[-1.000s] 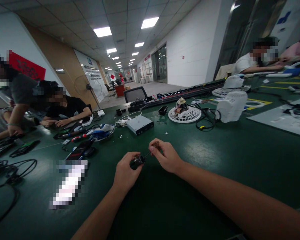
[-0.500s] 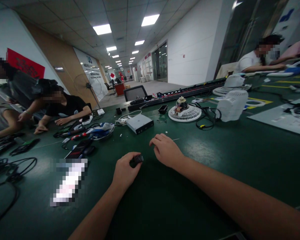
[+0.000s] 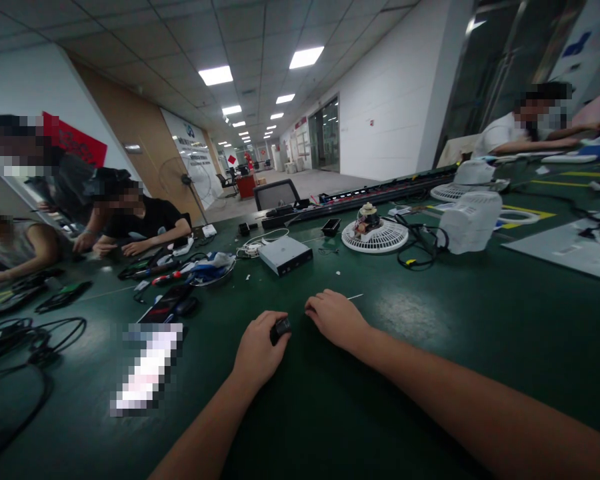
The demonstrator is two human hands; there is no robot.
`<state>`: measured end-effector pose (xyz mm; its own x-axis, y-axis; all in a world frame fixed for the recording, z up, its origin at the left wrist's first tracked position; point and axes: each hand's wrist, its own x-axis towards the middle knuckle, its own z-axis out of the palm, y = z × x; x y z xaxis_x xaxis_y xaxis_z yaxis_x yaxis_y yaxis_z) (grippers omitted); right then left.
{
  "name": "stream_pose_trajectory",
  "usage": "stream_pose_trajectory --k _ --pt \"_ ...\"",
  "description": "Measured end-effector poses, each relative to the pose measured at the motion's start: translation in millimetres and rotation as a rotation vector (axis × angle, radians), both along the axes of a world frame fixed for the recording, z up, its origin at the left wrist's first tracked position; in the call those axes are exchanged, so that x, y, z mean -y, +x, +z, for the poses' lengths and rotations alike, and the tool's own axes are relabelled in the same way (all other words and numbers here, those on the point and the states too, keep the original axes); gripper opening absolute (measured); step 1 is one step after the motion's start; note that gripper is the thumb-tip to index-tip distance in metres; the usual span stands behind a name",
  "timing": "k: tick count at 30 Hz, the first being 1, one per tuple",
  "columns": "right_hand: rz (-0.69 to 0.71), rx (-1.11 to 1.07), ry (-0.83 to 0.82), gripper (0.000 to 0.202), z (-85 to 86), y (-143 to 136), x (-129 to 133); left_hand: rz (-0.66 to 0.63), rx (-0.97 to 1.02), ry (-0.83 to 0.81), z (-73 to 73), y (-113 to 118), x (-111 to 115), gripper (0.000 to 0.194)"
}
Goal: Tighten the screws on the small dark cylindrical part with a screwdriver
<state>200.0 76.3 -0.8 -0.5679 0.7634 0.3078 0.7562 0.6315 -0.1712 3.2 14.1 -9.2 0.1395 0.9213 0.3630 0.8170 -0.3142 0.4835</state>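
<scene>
My left hand (image 3: 261, 347) is closed, thumb and fingers gripping a small black block-shaped thing (image 3: 281, 329) just above the green table (image 3: 300, 413). Its exact kind does not show. To the right of it, my right hand (image 3: 336, 319) is curled with the fingertips pinched together, a short gap away from the black block. A thin pale rod (image 3: 356, 296) sticks out behind the right hand's knuckles; the rest of it is hidden by the hand. Beyond both hands lies a silver optical disc drive (image 3: 286, 255) with a black front.
Farther back are a white fan grille with a motor (image 3: 375, 233), a white plastic housing (image 3: 469, 223), black cables (image 3: 420, 247) and a small black tray (image 3: 331, 227). A blurred bright phone-like shape (image 3: 147, 370) and a computer mouse (image 3: 187, 306) lie left. Several people sit around the table.
The view has tilted slightly, so the scene sits lower and more to the right. My right hand has come a little nearer to me, the pale rod moving along with it.
</scene>
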Motion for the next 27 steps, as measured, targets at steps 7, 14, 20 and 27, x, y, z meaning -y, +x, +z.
stream_pose_trajectory --k 7,14,20,27 --pt "-0.011 0.005 0.136 0.021 -9.9 -12.6 5.0 0.1 -0.078 -0.028 -5.0 7.9 1.5 0.034" --pt "0.058 -0.007 0.157 0.012 -10.4 -12.8 3.6 0.219 -0.245 -0.06 2.6 17.5 8.1 0.029" --pt "0.026 -0.091 0.173 0.025 -11.8 -10.5 4.5 0.33 -0.353 -0.126 9.3 21.7 9.1 0.02" --pt "0.057 -0.111 0.158 0.015 -10.7 -10.5 2.7 0.35 -0.422 -0.179 8.1 22.5 -2.0 0.024"
